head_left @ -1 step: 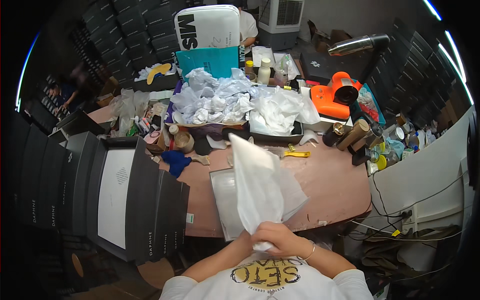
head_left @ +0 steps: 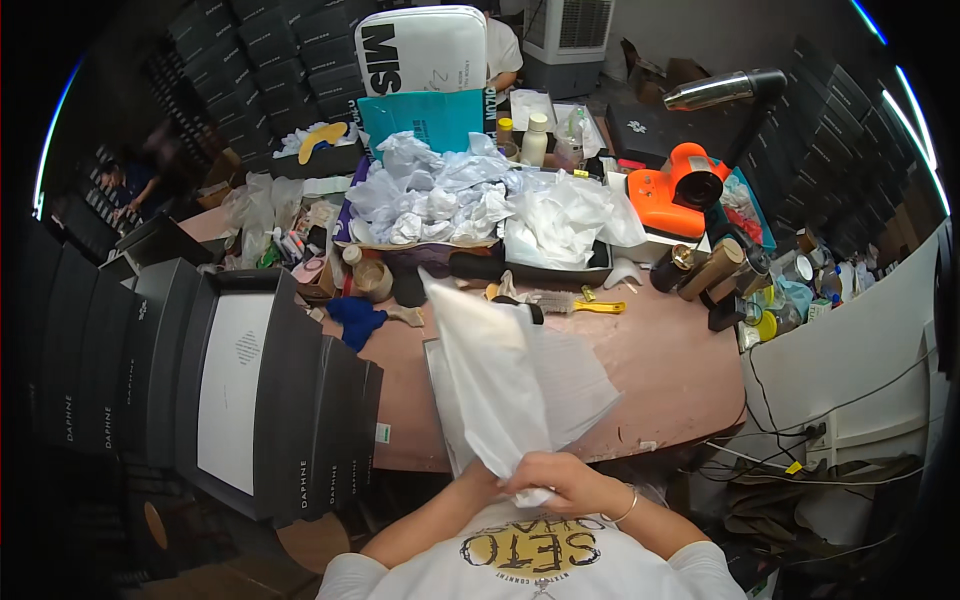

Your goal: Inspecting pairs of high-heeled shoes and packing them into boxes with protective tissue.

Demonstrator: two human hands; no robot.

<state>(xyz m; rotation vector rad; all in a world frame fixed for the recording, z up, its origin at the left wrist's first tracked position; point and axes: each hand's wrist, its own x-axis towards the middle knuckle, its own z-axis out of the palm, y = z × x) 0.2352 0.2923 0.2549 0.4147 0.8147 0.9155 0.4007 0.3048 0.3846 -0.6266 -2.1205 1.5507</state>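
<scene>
A long white wrapper (head_left: 490, 380), thin and slightly see-through with a pale shape inside, points away from me with its tip to the far left. My right hand (head_left: 565, 482) is closed round its near end, and a crumpled bit sticks out below the fingers. Against the same end, my left hand (head_left: 478, 486) is mostly covered by the wrapper and the right hand; its fingers are hidden. Beneath the wrapper lies a shallow grey-edged box (head_left: 436, 385), with a thin translucent sheet (head_left: 585, 385) spread out at its right.
Black shoe boxes (head_left: 320, 430) stand at the left. Behind are a box of crumpled white paper (head_left: 430, 200), a yellow-handled brush (head_left: 598, 307), a blue cloth (head_left: 355, 320) and an orange machine (head_left: 668, 195). Dark cylinders (head_left: 715, 268) line the right edge. Another person sits behind.
The wrapper's tip has swung left and a little nearer to me, uncovering more of the brush. Both hands keep almost the same place.
</scene>
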